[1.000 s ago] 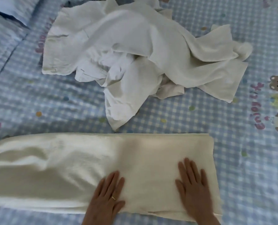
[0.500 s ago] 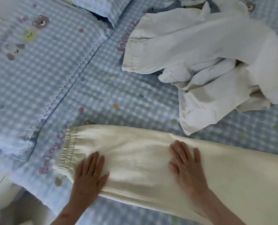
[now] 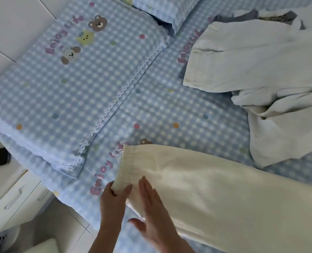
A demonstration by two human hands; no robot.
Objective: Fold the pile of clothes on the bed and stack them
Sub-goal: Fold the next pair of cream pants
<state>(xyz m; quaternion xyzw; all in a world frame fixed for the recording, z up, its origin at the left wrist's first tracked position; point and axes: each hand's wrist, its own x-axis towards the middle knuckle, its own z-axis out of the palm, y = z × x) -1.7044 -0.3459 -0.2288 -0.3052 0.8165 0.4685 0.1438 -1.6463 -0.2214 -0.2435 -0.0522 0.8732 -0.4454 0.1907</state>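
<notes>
The cream trousers (image 3: 215,194) lie flat across the near part of the bed (image 3: 169,110). The left hand (image 3: 113,199) has its grip pinched on the elastic waistband's near corner; the right hand (image 3: 151,212) rests flat, grip released, just beside. The white clothes pile (image 3: 264,73) sits far right.

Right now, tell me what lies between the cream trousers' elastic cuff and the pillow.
In the head view, only bare checked bedsheet with pink lettering separates the cuff from the pillow.
</notes>
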